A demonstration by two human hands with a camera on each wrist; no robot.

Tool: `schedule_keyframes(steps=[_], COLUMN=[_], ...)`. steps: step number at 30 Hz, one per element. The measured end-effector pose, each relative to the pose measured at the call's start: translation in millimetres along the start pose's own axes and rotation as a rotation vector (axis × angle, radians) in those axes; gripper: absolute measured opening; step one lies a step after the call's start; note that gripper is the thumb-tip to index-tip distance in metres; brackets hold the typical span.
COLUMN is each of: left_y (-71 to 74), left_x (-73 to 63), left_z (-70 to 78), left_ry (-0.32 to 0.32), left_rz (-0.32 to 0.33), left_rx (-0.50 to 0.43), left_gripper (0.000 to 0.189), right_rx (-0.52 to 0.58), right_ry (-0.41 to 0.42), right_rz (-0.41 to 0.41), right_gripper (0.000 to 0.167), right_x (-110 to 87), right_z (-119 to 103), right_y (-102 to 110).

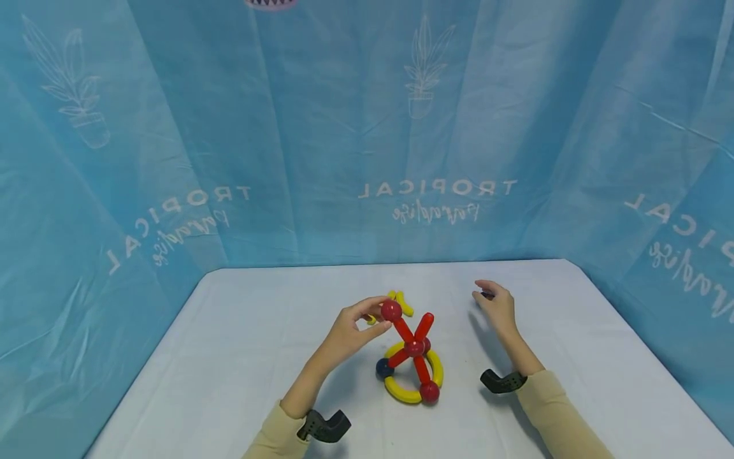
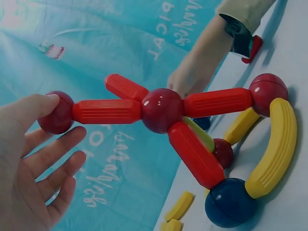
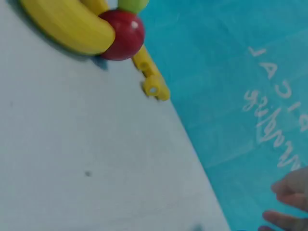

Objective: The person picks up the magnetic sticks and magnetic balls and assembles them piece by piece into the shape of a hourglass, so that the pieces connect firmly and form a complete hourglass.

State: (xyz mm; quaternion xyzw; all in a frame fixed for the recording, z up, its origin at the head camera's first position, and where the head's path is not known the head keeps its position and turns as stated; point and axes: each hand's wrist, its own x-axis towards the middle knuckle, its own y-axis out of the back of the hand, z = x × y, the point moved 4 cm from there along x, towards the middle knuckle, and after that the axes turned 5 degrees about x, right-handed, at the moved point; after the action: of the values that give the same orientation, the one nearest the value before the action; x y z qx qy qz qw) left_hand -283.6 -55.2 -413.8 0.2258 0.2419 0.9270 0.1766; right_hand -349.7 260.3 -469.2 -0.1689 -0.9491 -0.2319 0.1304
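Observation:
A magnetic stick-and-ball model stands on the table, with a ring of curved yellow rods (image 1: pixel 437 368) at its base. Red rods (image 2: pixel 108 111) rise from it and meet at a central red ball (image 2: pixel 162 110). My left hand (image 1: pixel 346 335) pinches the red ball (image 1: pixel 391 310) at the upper end of one rod, thumb on top. A dark blue ball (image 2: pixel 231 203) joins the ring, and a green rod (image 2: pixel 199 135) shows behind. To the model's right, my right hand (image 1: pixel 500 311) is raised, pinching a small dark ball (image 1: pixel 487 295), mostly hidden by the fingers.
Loose yellow pieces (image 1: pixel 404 305) lie behind the model. A small red piece (image 2: pixel 252 49) shows near the right sleeve in the left wrist view. A blue printed curtain (image 1: pixel 436 140) hangs around the white table (image 1: pixel 275 299).

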Motion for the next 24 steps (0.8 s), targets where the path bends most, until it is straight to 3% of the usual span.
schedule_keyframes(steps=[6, 13, 16, 24], left_y=[-1.9, 6.8, 8.6, -2.5], left_x=[-0.5, -6.8, -6.4, 0.3], left_z=[2.8, 34.8, 39.5, 4.5], left_ry=[0.014, 0.012, -0.005, -0.004], left_rz=[-0.029, -0.048, -0.045, -0.036], left_rx=[0.010, 0.017, 0.010, 0.007], left_gripper=[0.052, 0.047, 0.046, 0.049], right_rx=[-0.024, -0.097, -0.112, -0.119], right_ry=[-0.011, 0.041, 0.017, -0.050], right_rz=[-0.021, 0.045, 0.071, 0.023], right_gripper=[0.035, 0.033, 0.032, 0.032], right_x=[0.8, -1.3, -2.8, -5.9], right_z=[10, 13, 15, 18], right_y=[-1, 1, 1, -2])
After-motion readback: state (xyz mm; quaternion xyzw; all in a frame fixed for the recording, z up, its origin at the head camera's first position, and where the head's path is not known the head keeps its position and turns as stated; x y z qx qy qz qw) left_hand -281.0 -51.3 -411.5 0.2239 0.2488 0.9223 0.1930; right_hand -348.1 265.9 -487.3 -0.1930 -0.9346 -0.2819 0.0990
